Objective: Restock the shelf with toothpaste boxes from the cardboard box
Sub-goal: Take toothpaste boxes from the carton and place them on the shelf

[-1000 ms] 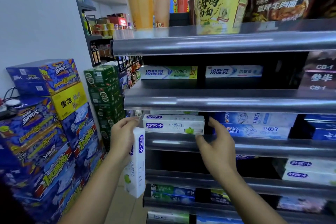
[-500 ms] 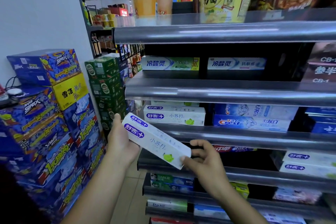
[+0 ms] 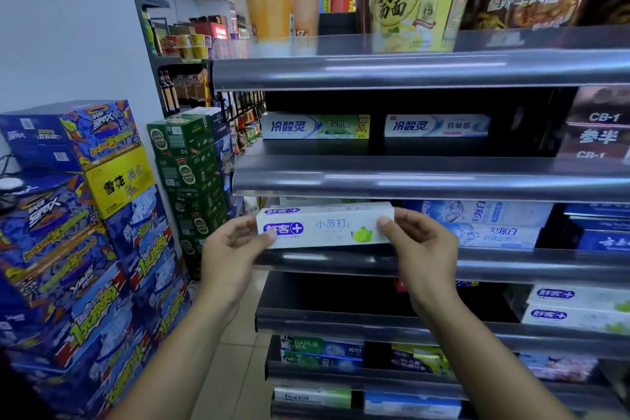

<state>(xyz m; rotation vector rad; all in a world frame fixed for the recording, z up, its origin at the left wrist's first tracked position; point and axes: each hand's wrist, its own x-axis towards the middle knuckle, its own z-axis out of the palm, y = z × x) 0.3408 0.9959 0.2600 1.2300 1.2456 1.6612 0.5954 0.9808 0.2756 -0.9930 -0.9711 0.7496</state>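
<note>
— Where's the toothpaste box (image 3: pixel 324 228)?
— Level, at the shelf (image 3: pixel 511 268) front, beside blue boxes (image 3: pixel 497 235).
— The hands?
— The left hand (image 3: pixel 235 249) pinches its left end, the right hand (image 3: pixel 421 245) its right end.

Toothpaste box (image 3: pixel 324 228) sits between left hand (image 3: pixel 231 251) and right hand (image 3: pixel 424 249) at the shelf (image 3: pixel 494 266) front.

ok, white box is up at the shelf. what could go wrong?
The upper shelf edge sits close above the white box; it may catch going in. The left hand and right hand pinch only its ends; it could slip. The right hand may nudge the blue boxes beside it.
</note>
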